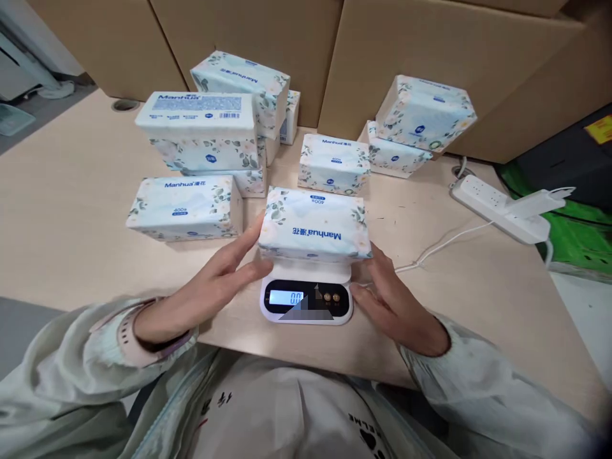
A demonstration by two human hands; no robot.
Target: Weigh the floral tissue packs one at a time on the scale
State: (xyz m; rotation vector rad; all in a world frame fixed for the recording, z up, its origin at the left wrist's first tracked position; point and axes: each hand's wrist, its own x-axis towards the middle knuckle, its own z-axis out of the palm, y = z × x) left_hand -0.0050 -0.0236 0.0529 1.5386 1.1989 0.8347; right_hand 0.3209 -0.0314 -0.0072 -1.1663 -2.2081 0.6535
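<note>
A pack of tissues (315, 223) with a flower print and upside-down lettering is held between my two hands over a white digital kitchen scale (306, 319). My left hand (234, 271) grips the pack's left end, thumb at the near lower corner. On the opposite end my right hand (387, 296) presses the side, its thumb close to the scale's edge. The lit display (285, 298) reads about 0.0, with part of the panel blurred. Whether the pack's underside touches the weighing plate is hidden.
More tissue packs stand beyond: a single pack (184, 207) at left, a stack (203, 131) behind it, one pack (333, 162) in the middle, two stacked (423, 115) at right. Cardboard boxes (248, 38) line the back. A power strip (500, 207) and white cable (440, 245) lie right.
</note>
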